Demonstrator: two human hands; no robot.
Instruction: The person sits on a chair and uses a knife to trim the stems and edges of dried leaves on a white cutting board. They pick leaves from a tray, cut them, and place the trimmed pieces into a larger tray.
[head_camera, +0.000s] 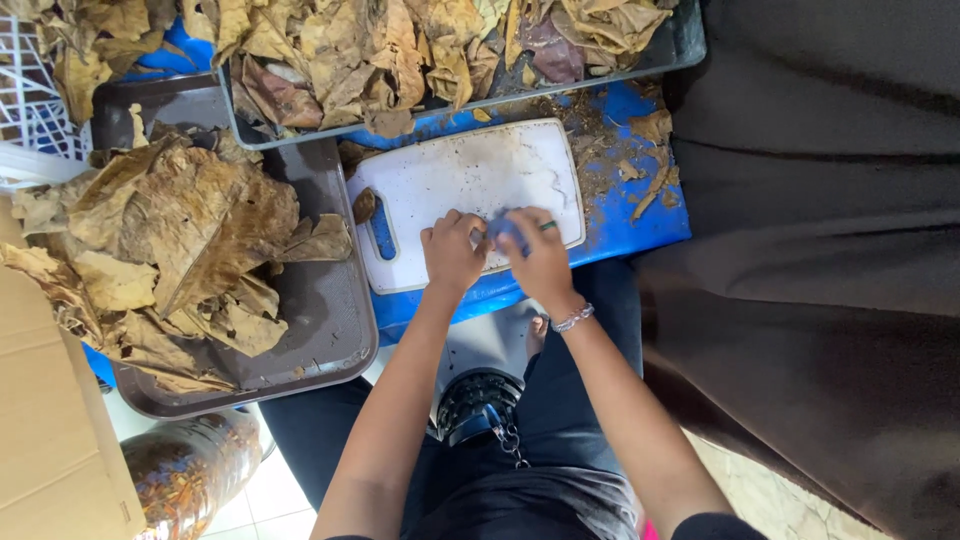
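Observation:
My left hand (451, 249) and my right hand (540, 262) rest side by side at the near edge of a white cutting board (470, 180). Both pinch a small blue object (507, 230) between their fingers; what it is cannot be told. The right hand wears a ring, and a beaded bracelet (572, 319) sits on its wrist. The board lies on a blue surface (620, 215) scattered with brown leaf crumbs. A single small dry leaf piece (363, 205) lies at the board's left edge.
A brown tray (330, 320) at the left holds a heap of dry brown leaves (165, 240). A grey tray (670, 50) behind the board carries more leaves. A jar (185, 470), cardboard (50, 440) and a white basket (30, 110) stand left; dark cloth (820, 250) fills the right.

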